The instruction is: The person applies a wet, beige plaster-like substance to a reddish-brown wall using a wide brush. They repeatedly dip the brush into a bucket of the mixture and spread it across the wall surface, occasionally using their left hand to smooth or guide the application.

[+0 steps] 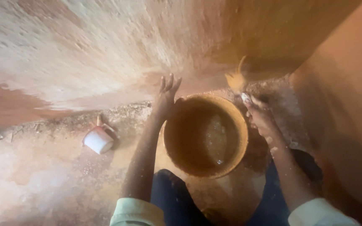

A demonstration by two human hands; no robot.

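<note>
A round yellow-brown bucket (235, 119) stands on the floor between my knees, with muddy liquid glinting inside it. My left hand (165, 97) is at the bucket's far left rim, fingers spread and lifted, holding nothing. My right hand (259, 118) is at the bucket's right rim and grips a small pale handle (246, 98). From its top a blurred brush-like clump (236, 79) of brown wet material points up at the wall. Both forearms are speckled with mud.
A reddish-brown plastered wall (105, 46) rises just ahead and another (344, 92) closes in on the right. A small white mug (99, 139) lies tipped on the gritty floor to the left. My dark trousers (170, 196) frame the bucket.
</note>
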